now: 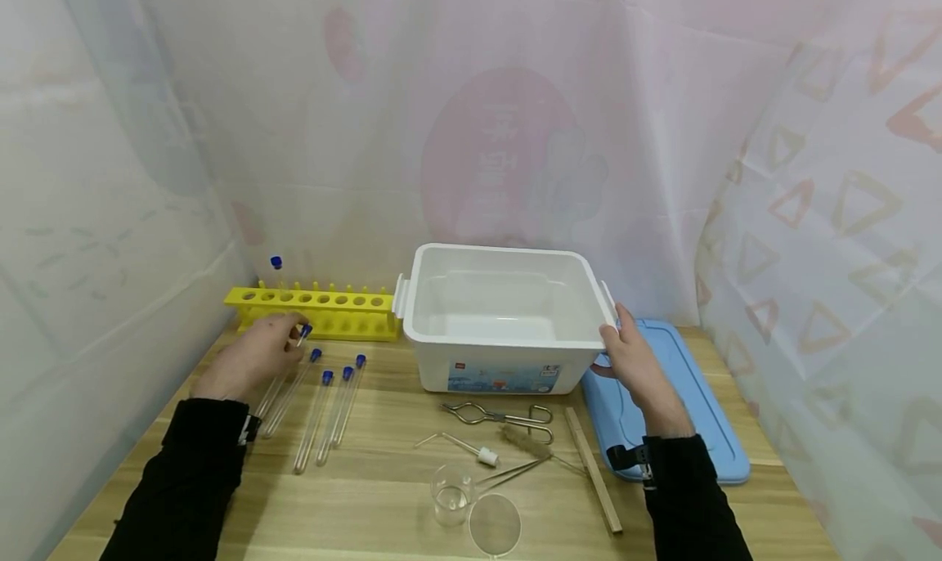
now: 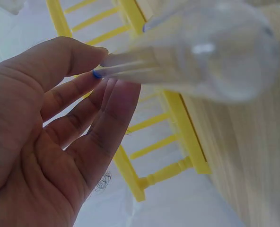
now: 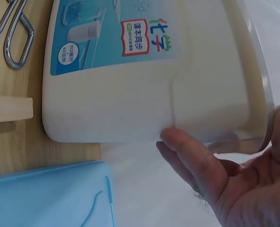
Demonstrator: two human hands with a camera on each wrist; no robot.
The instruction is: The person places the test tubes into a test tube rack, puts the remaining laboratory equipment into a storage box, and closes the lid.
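Note:
My left hand (image 1: 253, 355) pinches a test tube (image 2: 225, 52) between thumb and fingertips in the left wrist view. Its blue cap (image 1: 305, 330) shows beside the fingers in the head view, just in front of the yellow test tube rack (image 1: 356, 302). One blue-capped tube (image 1: 276, 263) stands upright in that rack. Several more capped test tubes (image 1: 315, 422) lie on the table close to the left hand. With my right hand (image 1: 639, 369), I grip the right end of the white plastic bin (image 1: 508, 254), thumb at its rim; some fingers are hidden.
A blue lid (image 1: 706, 406) lies right of the bin. In front are metal tongs (image 1: 478, 415), a wooden stick (image 1: 592, 471), a brush (image 1: 524, 442), a bent tube with a white stopper (image 1: 487, 456), tweezers (image 1: 515, 472), a beaker (image 1: 450, 495) and a round clear disc (image 1: 495, 525).

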